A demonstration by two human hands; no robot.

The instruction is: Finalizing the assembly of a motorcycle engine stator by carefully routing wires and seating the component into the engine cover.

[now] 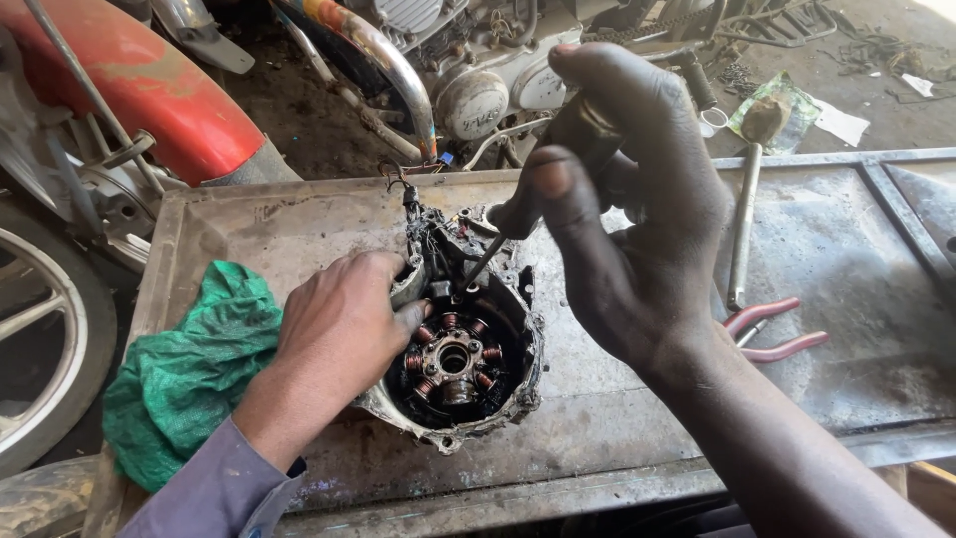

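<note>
Greasy grey cast-metal engine side cover [466, 349] lies open-side up on a dented, stained sheet-metal tray table [846, 289], near its middle. Inside it sits a round stator with copper-wound coils [453, 361], black with oil. Left hand [339, 334] presses on the cover's left rim, fingers curled over the edge, thumb reaching in toward the coils. Right hand [622, 209] is closed around a dark-handled screwdriver [498, 249], tip down at the cover's upper inside edge; this hand blocks the view of the cover's right rear. Crumpled green cloth [184, 374] just left of the left hand. Red-handled pliers [772, 334] and a long steel rod [742, 234] lie to the right. Behind: red motorcycle tank [149, 90], engine block [478, 95], spoked wheel [40, 329], dirt floor.
</note>
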